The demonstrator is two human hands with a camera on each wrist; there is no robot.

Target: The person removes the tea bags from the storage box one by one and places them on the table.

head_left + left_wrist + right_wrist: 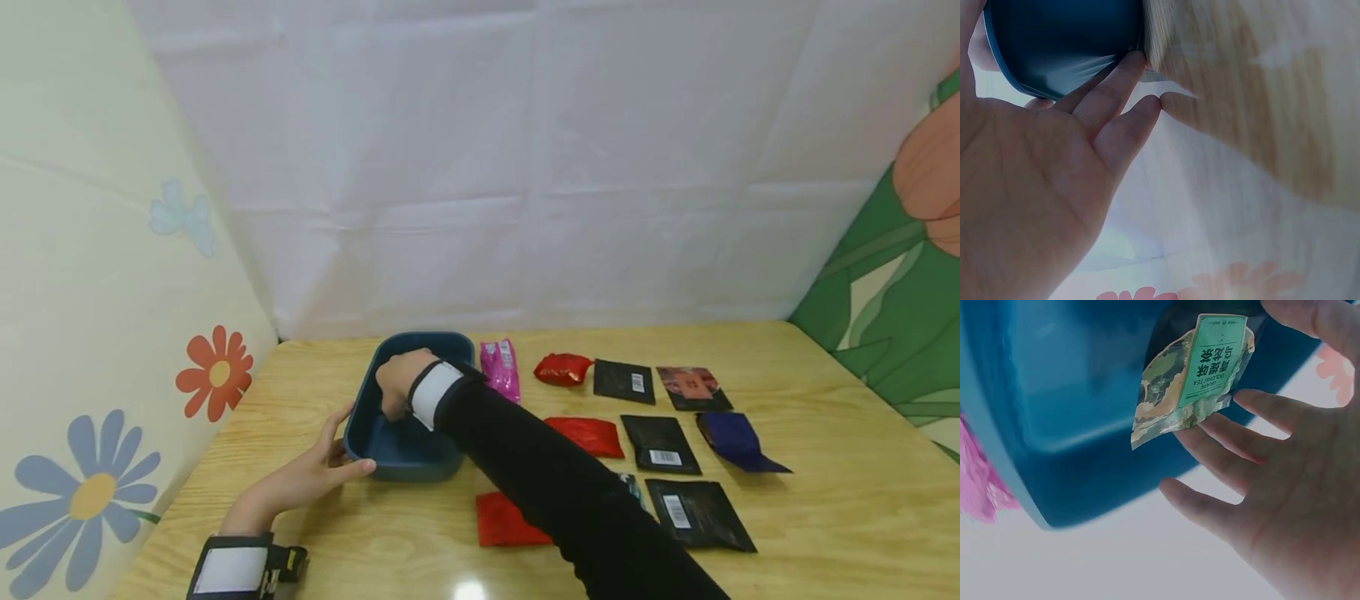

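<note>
A deep blue rectangular box (416,471) stands on the left part of the wooden table. At its near left corner my left hand (318,471) holds it from outside, thumb along the front wall and fingers against the left wall. My right hand (401,379) reaches down into the box. In the right wrist view, it holds an oolong tea packet (1215,362) with a green label, thumb at one edge and fingertips behind. From above, the back of the hand hides this packet. The left wrist view shows fingers (1107,103) of my left hand against the box's side.
Right of the box lie a pink packet (501,371), red packets (564,369) and several black packets (662,444). A dark blue packet (738,440) sits farther right. My right sleeve (570,492) crosses over the packets and partly covers a red one (510,521).
</note>
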